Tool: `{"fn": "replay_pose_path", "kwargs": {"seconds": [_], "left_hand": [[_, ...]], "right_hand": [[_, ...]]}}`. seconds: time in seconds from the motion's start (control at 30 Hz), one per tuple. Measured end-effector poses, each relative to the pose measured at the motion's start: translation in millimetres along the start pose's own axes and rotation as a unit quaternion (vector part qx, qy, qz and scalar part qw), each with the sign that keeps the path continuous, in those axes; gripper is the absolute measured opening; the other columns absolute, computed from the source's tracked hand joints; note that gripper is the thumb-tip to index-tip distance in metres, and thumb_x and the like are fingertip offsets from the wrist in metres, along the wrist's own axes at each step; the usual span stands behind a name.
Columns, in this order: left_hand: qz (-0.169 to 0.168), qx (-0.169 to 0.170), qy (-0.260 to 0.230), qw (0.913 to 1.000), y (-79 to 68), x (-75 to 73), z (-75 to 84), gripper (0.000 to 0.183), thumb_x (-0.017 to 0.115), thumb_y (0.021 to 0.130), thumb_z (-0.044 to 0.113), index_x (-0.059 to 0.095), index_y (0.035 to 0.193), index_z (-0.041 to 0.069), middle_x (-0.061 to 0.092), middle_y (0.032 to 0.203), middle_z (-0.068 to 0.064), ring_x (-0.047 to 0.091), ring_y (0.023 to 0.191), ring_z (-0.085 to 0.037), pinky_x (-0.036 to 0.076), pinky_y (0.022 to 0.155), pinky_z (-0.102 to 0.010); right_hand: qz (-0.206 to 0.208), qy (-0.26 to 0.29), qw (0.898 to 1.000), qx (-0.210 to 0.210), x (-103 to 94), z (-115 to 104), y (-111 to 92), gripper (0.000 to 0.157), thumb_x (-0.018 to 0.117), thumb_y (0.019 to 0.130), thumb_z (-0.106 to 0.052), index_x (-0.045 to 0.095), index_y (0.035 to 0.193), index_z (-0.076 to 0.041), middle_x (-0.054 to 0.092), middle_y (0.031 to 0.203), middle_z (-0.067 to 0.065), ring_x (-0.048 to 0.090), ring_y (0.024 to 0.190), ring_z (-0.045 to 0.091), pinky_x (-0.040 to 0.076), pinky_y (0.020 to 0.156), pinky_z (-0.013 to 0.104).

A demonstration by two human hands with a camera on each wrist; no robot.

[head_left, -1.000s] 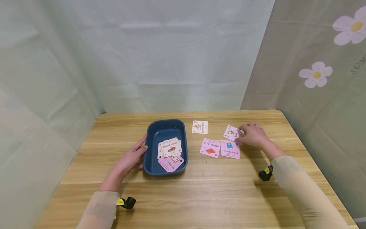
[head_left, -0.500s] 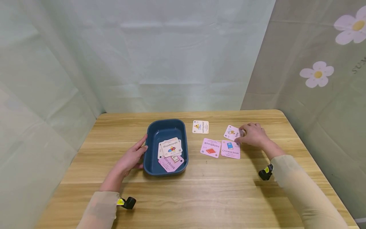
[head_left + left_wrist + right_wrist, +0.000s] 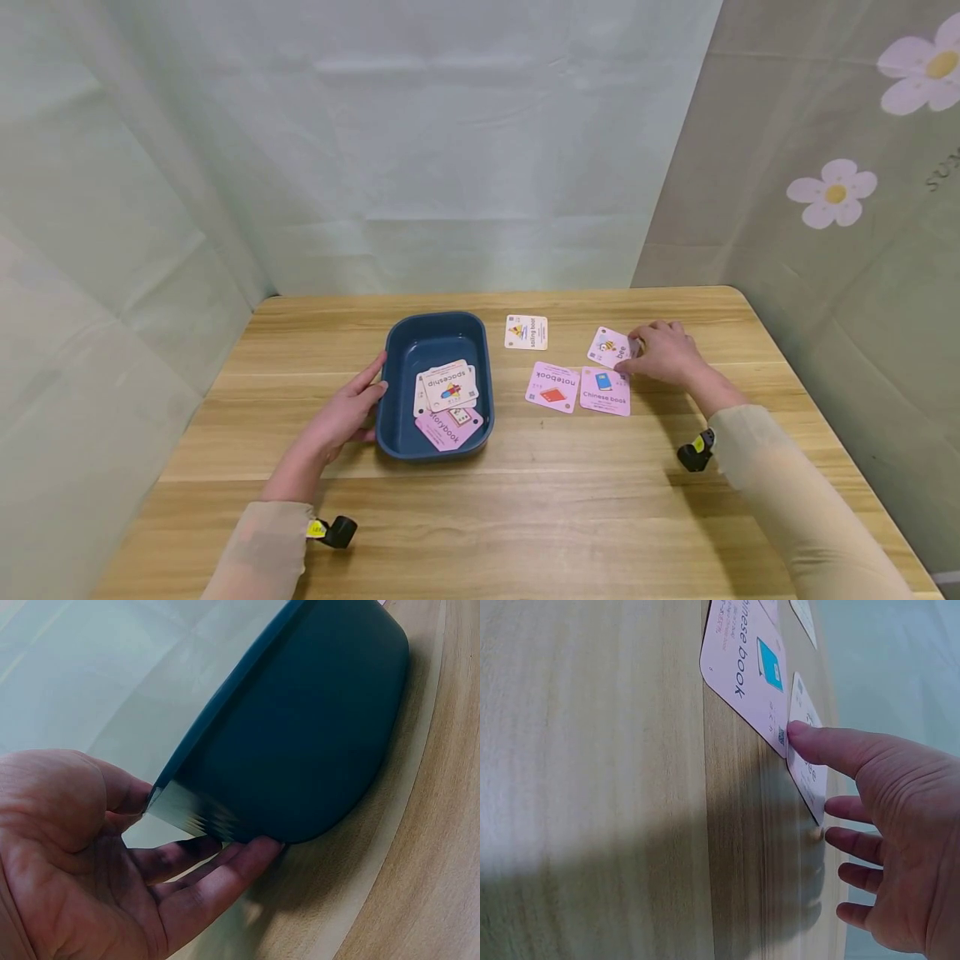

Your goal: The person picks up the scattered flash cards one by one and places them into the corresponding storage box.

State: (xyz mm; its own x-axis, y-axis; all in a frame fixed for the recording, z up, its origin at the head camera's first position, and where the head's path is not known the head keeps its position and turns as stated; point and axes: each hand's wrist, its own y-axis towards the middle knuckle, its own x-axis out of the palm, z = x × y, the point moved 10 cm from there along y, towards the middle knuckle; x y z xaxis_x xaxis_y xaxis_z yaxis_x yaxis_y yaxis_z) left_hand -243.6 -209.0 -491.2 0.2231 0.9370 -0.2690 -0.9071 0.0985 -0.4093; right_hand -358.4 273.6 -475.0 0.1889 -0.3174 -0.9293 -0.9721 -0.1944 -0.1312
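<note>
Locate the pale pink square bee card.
In the head view, the bee card lies right of centre, partly covered by the right hand, just beyond the pink square Chinese book card.

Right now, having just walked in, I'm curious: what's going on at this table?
A person's left-hand grip holds the side of a blue tray, where a spaceship card and a storybook card lie in a small pile. The right-hand grip touches a bee card lying on the wooden table. Also on the table, outside the tray, are a Chinese book card, a notebook card and a sailing boat card.
</note>
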Motion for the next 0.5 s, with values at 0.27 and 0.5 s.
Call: {"fn": "replay_pose_path", "kwargs": {"seconds": [0.27, 0.5], "left_hand": [[0.001, 0.002, -0.001, 1.0, -0.3, -0.2, 0.4, 0.06, 0.041, 0.111, 0.034, 0.013, 0.162, 0.046, 0.022, 0.166, -0.022, 0.054, 0.122, -0.037, 0.058, 0.072, -0.038], [0.001, 0.001, 0.001, 1.0, -1.1, 0.1, 0.6, 0.06, 0.042, 0.111, 0.035, 0.012, 0.162, 0.047, 0.02, 0.167, -0.021, 0.052, 0.126, -0.039, 0.058, 0.073, -0.039]], "right_hand": [[-0.003, 0.011, 1.0, 0.003, -1.1, -0.5, 1.8, 0.077, 0.085, 0.08, -0.047, 0.059, 0.134, 0.002, 0.049, 0.138, 0.03, 0.036, 0.125, 0.05, 0.029, 0.104, 0.07], [-0.003, 0.023, 1.0, 0.006, 0.3, 2.5, 5.2, 0.078, 0.086, 0.079, -0.045, 0.058, 0.131, 0.006, 0.054, 0.13, 0.027, 0.038, 0.118, 0.045, 0.033, 0.101, 0.065]]}}
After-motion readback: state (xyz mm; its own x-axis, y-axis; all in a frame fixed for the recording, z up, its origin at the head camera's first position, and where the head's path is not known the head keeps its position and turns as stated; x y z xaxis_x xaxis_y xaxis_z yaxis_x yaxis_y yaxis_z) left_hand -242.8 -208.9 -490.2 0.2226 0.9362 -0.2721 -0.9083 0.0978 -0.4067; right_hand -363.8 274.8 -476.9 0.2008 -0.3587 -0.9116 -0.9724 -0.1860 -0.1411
